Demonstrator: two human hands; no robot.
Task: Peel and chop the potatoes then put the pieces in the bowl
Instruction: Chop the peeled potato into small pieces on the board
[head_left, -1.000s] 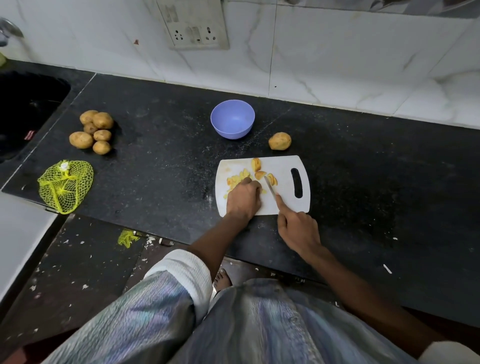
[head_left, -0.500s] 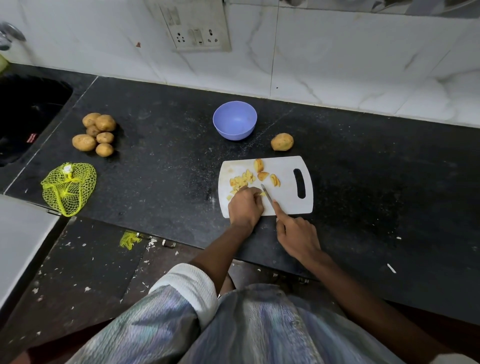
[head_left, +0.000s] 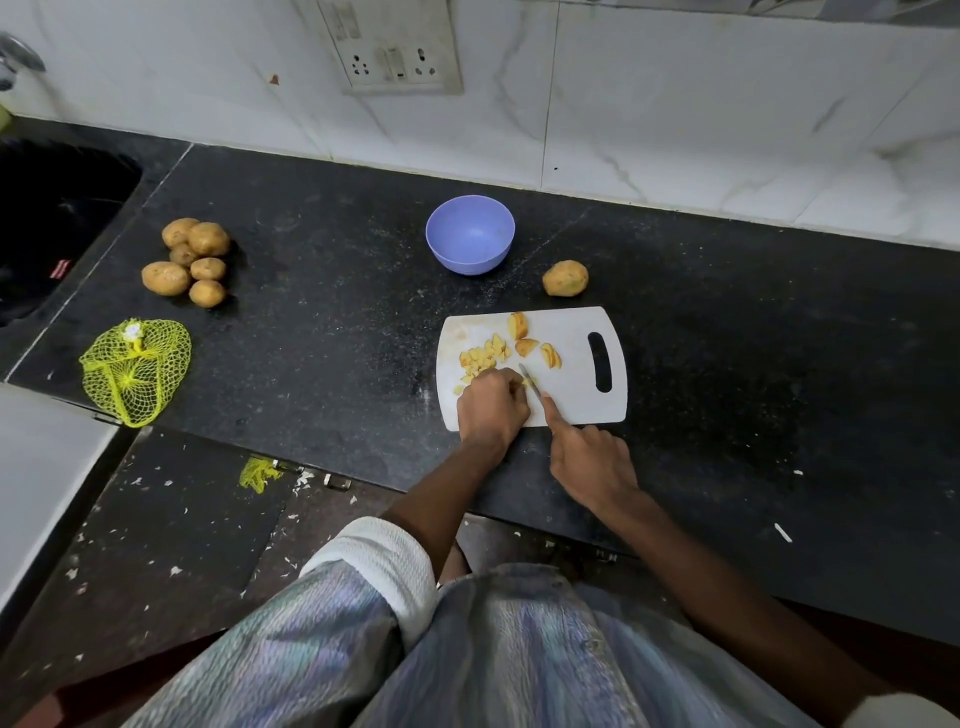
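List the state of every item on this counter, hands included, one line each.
Bowl: upright, empty.
Cutting board: flat, holding potato pieces, some chopped small, some bigger wedges.
Knife: in the right hand, blade down among the pieces.
Left hand: curled over the piece being cut.
Single potato: whole, beside the board.
Potato pile: six, whole, unpeeled.
Net bag: empty, lying flat.

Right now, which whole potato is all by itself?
The potato just right of the purple bowl, beside the cutting board. The other potatoes huddle together far left.
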